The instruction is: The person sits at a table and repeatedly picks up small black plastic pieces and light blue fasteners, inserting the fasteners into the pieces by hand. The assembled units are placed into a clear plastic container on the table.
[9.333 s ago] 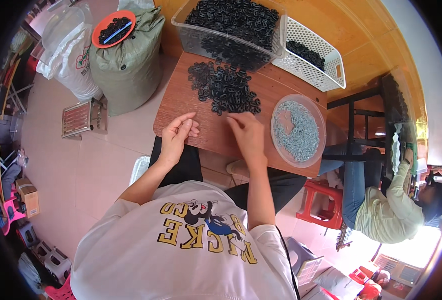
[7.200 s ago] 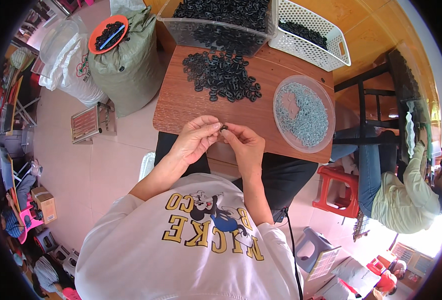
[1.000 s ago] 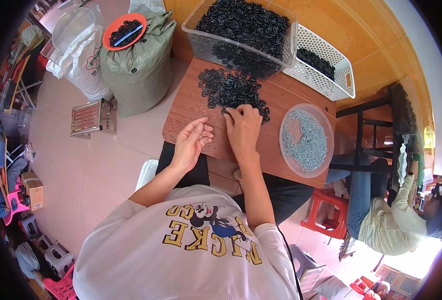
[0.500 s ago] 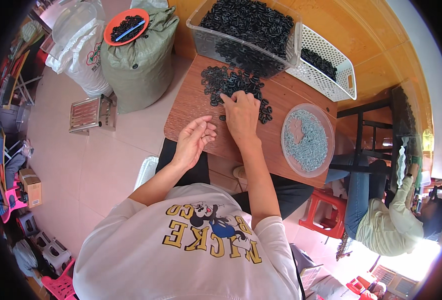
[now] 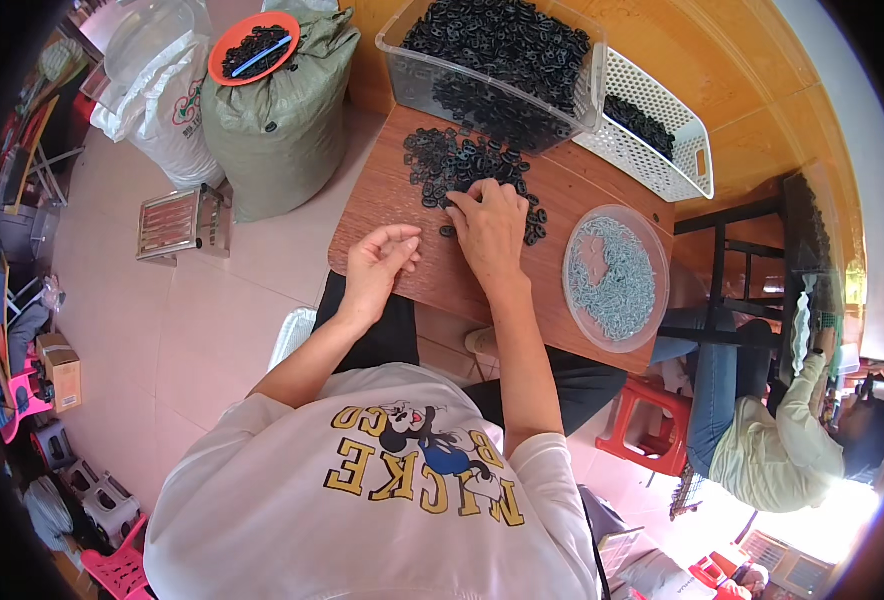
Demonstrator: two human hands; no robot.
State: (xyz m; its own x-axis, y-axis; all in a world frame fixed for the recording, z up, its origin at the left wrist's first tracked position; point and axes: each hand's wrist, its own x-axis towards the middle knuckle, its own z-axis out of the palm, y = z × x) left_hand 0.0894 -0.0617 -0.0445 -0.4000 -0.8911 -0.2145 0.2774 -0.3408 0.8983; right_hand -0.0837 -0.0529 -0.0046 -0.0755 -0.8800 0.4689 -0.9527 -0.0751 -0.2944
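Note:
Small black oval plastic pieces with holes [image 5: 442, 160] lie in a loose pile on the brown wooden table [image 5: 382, 200]. My right hand [image 5: 492, 228] is at the near edge of this pile, its fingers bent down and drawn together; the fingertips are partly hidden. To its left, my left hand [image 5: 374, 275] hovers at the table's near left edge. Its fingers are curled in toward the thumb, and whatever they may hold is too small to make out. Right of my right hand stands a round clear tub [image 5: 568, 290] with many small silvery metal pieces in it.
At the table's far side are a clear bin [image 5: 497, 100] full of black pieces and a white perforated basket [image 5: 652, 165]. Left stand a green sack [image 5: 272, 150] topped by an orange bowl [image 5: 224, 42], and a small stool [image 5: 177, 225]. Another person [image 5: 772, 450] sits at right beside a red stool [image 5: 647, 425].
My left hand has shifted slightly left, its fingers curling in more. My right hand has moved a little to the right and stays at the pile.

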